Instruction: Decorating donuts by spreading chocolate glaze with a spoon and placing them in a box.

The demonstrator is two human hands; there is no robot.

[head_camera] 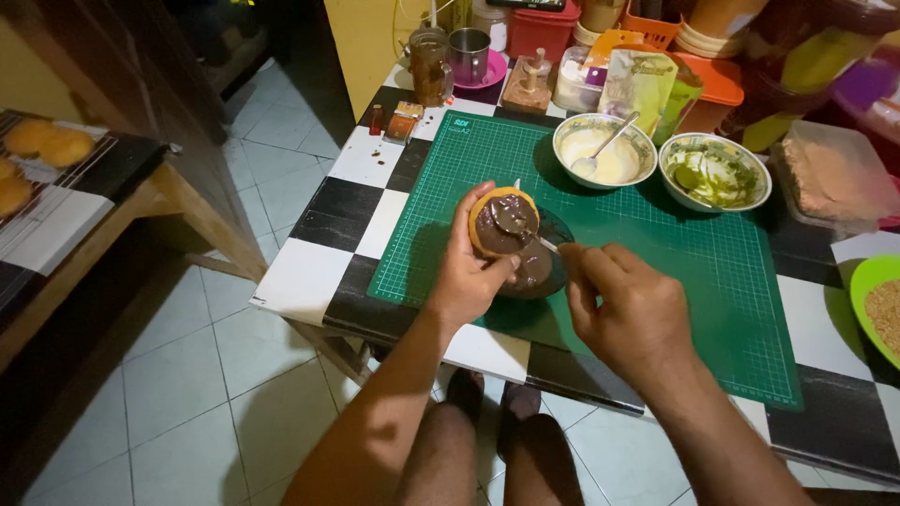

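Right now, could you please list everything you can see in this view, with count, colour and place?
doughnut: one, golden with brown chocolate glaze, held over the dark bowl
dark bowl: one, holds chocolate, on the mat's near left
cutting mat: one, green, on the table
table: one, black and white checks
cream bowl: one, white glaze, with spoon, mat's far edge
green-glaze bowl: one, right of the cream bowl
green plate: one, brown crumbs, right edge
metal cup: one, far side
plain buns: several, golden, rack at left
left hand: holds the doughnut
right hand: holds a utensil handle, mostly hidden
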